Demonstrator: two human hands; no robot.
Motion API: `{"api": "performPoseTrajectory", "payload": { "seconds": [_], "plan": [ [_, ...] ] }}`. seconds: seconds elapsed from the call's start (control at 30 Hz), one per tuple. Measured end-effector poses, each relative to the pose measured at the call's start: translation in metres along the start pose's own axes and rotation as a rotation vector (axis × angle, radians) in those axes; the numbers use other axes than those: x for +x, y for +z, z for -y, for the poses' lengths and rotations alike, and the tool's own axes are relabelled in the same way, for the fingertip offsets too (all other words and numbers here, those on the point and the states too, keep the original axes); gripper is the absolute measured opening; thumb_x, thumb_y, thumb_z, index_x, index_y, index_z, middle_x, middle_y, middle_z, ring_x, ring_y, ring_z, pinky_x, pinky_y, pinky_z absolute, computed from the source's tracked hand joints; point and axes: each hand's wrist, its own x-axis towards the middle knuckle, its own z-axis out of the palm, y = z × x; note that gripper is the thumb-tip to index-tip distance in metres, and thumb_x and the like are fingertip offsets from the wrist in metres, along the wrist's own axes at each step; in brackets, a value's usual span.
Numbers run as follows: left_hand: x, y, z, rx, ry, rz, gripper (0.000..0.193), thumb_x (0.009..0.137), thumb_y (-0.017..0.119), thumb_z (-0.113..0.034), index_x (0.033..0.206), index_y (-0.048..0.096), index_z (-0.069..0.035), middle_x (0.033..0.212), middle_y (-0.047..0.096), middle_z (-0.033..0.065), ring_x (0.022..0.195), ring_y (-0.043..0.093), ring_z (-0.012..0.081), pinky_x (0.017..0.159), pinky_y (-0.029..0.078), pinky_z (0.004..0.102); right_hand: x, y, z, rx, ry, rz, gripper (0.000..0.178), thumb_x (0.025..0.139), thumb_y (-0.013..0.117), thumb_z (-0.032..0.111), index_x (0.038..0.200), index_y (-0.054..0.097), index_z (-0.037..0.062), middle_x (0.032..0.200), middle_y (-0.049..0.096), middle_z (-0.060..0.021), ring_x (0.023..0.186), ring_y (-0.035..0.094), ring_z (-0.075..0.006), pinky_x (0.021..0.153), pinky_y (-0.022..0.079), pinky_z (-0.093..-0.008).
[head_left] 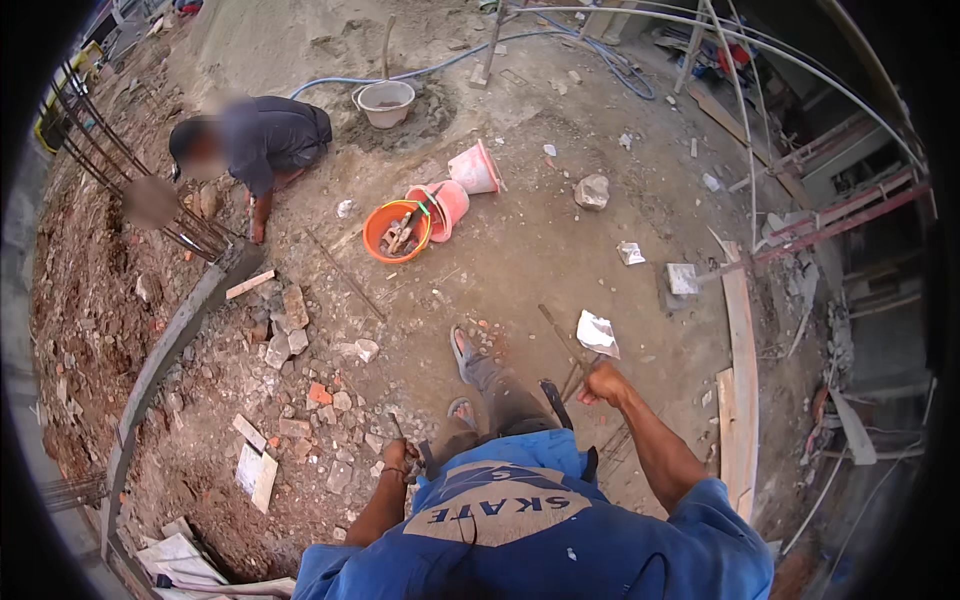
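Note:
My right hand [604, 383] is closed, held out to the right of my body. A thin dark rod [556, 328] runs up to the fist; whether the fist grips it I cannot make out. Just beyond that hand lies a crumpled white sheet [598, 334]. My left hand [400, 456] hangs low at my left side, fingers curled, with a cord round the wrist. Something thin and dark sticks out by its fingers, too small to name. Broken stones and brick pieces [320, 393] lie near it.
A crouching person [262, 140] works beside upright rebar [190, 225] and a curved concrete edge [185, 325]. An orange bucket [370, 235] with tools, pink buckets [474, 168] and a grey bucket [384, 103] stand ahead. Planks [740, 370] lie right; a blue hose [450, 65] crosses behind.

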Motion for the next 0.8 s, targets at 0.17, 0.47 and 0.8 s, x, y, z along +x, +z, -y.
{"api": "performPoseTrajectory", "payload": {
  "seconds": [0.17, 0.47, 0.8],
  "plan": [
    [0.019, 0.031, -0.011, 0.147, -0.232, 0.147, 0.012, 0.094, 0.045, -0.004, 0.083, 0.048, -0.005, 0.064, 0.048, 0.0057, 0.05, 0.048, 0.0174, 0.045, 0.044, 0.0326, -0.195, -0.084, -0.07, 0.563, -0.182, -0.173, 0.02, 0.091, 0.057, 0.007, 0.096, 0.063, -0.0116, 0.088, 0.073, -0.028, 0.06, 0.07, -0.0262, 0.059, 0.059, -0.0367],
    [0.064, 0.09, -0.006, 0.611, -0.284, 0.177, 0.011, 0.094, 0.049, -0.006, 0.083, 0.051, -0.008, 0.062, 0.049, 0.0053, 0.052, 0.055, 0.0176, 0.047, 0.049, 0.0335, -0.389, -0.103, -0.243, 1.068, -0.978, -0.842, 0.104, 0.086, 0.048, 0.084, 0.153, 0.038, 0.0038, 0.136, 0.06, -0.0273, 0.122, 0.063, -0.0356, 0.104, 0.045, -0.0614],
    [0.046, 0.171, -0.011, 0.309, -0.293, 0.35, 0.019, 0.097, 0.05, -0.006, 0.079, 0.049, -0.006, 0.062, 0.049, 0.0003, 0.051, 0.056, 0.0119, 0.049, 0.054, 0.0234, -0.15, -0.135, -0.238, 1.736, -0.595, -0.969, 0.044, 0.095, 0.068, 0.037, 0.062, 0.049, 0.014, 0.05, 0.037, 0.0015, 0.047, 0.036, -0.0157, 0.061, 0.038, -0.0397]
  ]
}}
